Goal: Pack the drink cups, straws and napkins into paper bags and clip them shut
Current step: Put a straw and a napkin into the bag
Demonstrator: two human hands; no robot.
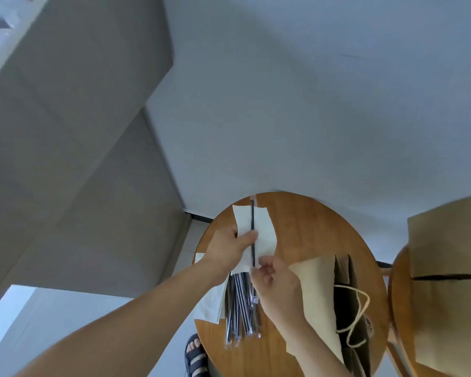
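Your right hand [276, 284] sits closest, fingers curled, pinching the lower end of a single black straw [252, 221]. Just beyond it, your left hand [230, 247] grips a white napkin [264, 235], the thumb pressing the straw against the paper so that the straw runs lengthwise down the napkin's middle. Both are held up above the round wooden table [310, 227].

Under your hands, a bundle of wrapped straws [241, 308] lies on the tabletop, with a stack of napkins [211, 303] touching its left side. To the right of your right forearm you have the brown paper bag [318, 295], mouth open toward you, its cord handle [360, 317] looped over the dark inside.

Farther right, a cardboard box [446, 254] rests on a second wooden surface [397, 281]. Down on the floor, a foot in a black sandal [195, 357] shows beside the table's edge.
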